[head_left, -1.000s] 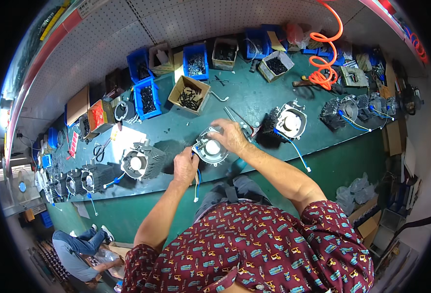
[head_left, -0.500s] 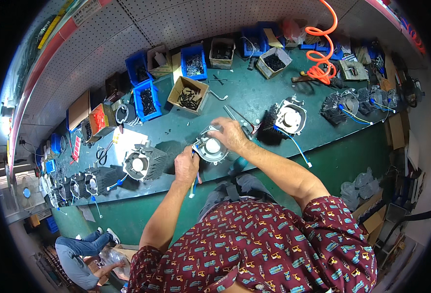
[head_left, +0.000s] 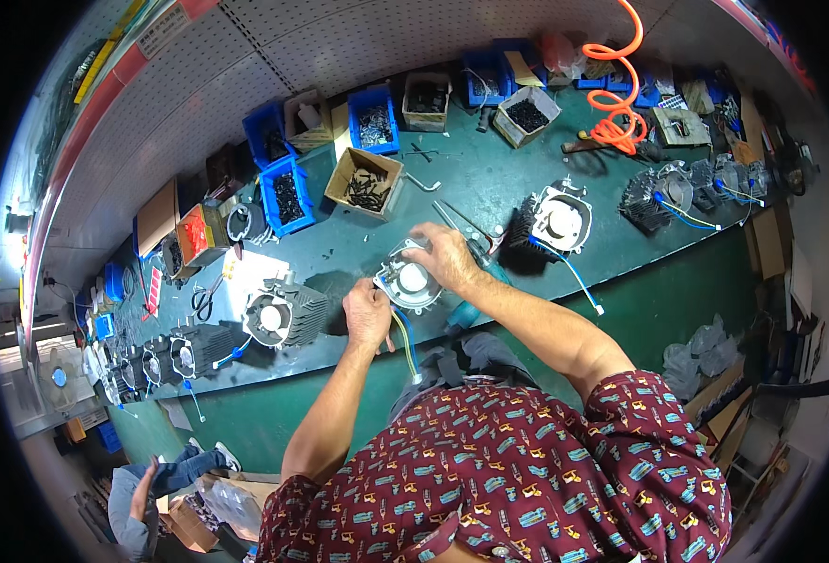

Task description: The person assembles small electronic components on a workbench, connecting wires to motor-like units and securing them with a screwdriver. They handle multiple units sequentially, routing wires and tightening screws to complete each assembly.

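Note:
A round silver metal motor housing with a white centre faces up on the bench before me. My left hand is closed at its left edge, pinching where the wires come out. Against the upper right rim, my right hand grips the housing with bent fingers. Yellow and blue wires hang from it over the bench's front edge, ending in a white connector. To the right stands another finned motor housing, and a third is at the left. What lies under my fingertips is hidden.
Beyond my hands stand a cardboard box of black screws and blue parts bins. A teal tool lies right of the housing. An orange coiled hose hangs at the back right. A person sits low at the left.
The wires that hung below my left hand have swung right and now hang lower beside it. Both hands keep their hold on the housing. The seated person has moved an arm.

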Demonstrator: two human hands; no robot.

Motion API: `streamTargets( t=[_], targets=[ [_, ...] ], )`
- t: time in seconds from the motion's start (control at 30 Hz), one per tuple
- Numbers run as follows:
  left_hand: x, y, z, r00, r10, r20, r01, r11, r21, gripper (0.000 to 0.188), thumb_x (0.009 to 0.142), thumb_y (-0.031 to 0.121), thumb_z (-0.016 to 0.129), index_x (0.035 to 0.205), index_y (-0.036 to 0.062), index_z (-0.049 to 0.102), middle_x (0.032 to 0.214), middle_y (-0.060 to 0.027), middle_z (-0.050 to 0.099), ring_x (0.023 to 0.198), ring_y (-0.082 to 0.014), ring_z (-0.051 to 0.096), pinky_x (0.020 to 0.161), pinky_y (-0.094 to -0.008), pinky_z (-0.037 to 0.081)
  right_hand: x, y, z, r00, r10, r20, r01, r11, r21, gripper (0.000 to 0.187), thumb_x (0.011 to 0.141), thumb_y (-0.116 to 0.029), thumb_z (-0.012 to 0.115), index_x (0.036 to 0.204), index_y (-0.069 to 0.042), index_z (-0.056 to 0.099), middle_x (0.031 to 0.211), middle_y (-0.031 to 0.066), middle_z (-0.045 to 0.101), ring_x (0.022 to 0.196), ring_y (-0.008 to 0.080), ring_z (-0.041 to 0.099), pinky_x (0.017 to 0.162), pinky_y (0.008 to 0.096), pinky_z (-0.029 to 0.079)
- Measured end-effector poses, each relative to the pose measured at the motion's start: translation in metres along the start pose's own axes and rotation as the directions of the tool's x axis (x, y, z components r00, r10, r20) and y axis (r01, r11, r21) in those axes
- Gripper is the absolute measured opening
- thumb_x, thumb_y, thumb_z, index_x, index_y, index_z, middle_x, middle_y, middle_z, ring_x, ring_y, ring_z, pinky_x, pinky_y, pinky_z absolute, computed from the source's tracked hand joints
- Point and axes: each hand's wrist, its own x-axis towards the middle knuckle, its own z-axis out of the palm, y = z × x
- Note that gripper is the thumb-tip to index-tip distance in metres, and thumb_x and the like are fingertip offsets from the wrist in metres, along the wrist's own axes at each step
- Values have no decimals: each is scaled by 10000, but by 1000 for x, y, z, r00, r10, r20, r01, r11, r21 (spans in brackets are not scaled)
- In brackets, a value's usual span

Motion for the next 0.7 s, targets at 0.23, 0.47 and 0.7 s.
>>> streamTargets(
  t=[0.23, 0.47, 0.7],
  targets=[
    [21, -49, -20, 917, -150, 369, 334, 796, -505, 164, 1039, 23, 546, 1144, -59, 641, 968, -123, 720, 808, -159, 714, 703, -268, 612, 1, -6, -5, 998, -42, 43, 41, 999, 8, 386, 829, -228, 839, 1108, -9, 685, 1021, 194, 734, 938, 364, 699, 845, 443, 555],
    [69, -53, -60, 609, -193, 769, 495, 850, -179, 168, 1037, 199, 659, 1029, 32, 644, 922, -48, 691, 773, -114, 674, 722, -277, 624, 6, -4, -3, 995, -89, 46, 89, 996, 1, 424, 841, -247, 836, 1151, 2, 688, 1059, 190, 726, 841, 307, 703, 788, 408, 574],
    [62, -72, -48, 621, 16, 784, 398, 855, -332, 182, 1055, 198, 629, 1082, 23, 673, 892, -1, 662, 733, -66, 613, 636, -216, 538, 5, -2, -3, 998, -27, 57, 27, 1000, -4, 408, 824, -240, 848, 1127, -9, 701, 1018, 178, 730, 818, 301, 703, 769, 404, 574]
  ],
)
